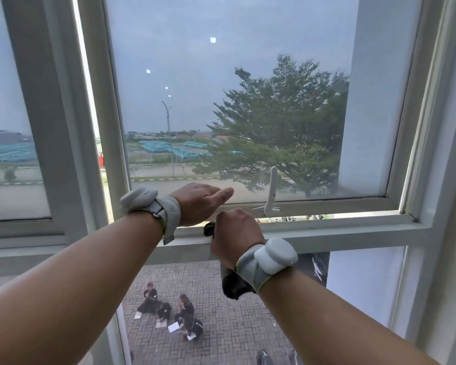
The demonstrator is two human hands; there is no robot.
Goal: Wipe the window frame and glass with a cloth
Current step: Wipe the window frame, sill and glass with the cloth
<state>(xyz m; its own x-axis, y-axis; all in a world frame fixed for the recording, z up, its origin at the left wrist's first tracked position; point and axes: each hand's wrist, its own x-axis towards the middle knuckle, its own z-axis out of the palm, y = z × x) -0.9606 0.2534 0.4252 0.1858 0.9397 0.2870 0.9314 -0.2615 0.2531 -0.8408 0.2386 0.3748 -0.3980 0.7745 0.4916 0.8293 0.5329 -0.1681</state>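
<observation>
A white window frame (327, 229) holds a hinged sash whose glass (221, 88) is pushed slightly outward at the bottom. My left hand (198, 202) rests on the sash's bottom rail with its thumb stretched right; its fingers are hidden behind the rail. My right hand (236, 239) is closed on a dark cloth (233, 284), pressed against the lower frame rail. One end of the cloth shows left of the knuckles and the rest hangs below the wrist. A white handle (270, 196) stands upright on the sash rail, right of both hands.
A fixed pane (8, 114) lies to the left behind a thick white mullion (55, 114). Below the rail, a lower pane (195, 299) looks down on a brick yard where several people sit. A white wall (453, 180) borders the right side.
</observation>
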